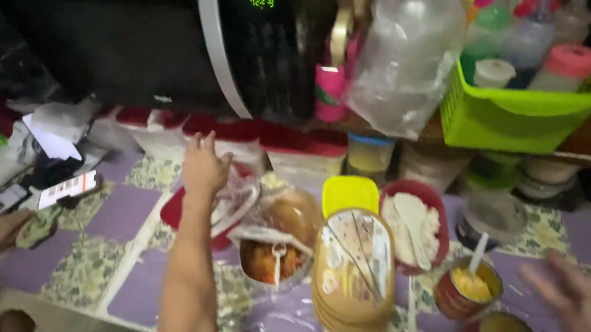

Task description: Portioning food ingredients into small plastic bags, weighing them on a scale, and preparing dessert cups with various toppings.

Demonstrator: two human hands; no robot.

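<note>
Purple-and-floral tiles top the table (119, 211), and nearest the camera the right hand (573, 295) is a blur with fingers spread, holding nothing, just right of two open tins (467, 291), one with a white spoon standing in it. Farther off, the left hand (203, 165) reaches forward with fingers loosely spread and empty, hovering over a clear plastic bag (237, 200) on a red lid; right of those fingers sit one stack of paper plates (353, 272) and one red bowl (413, 222), beyond them a black microwave (155, 45).
</note>
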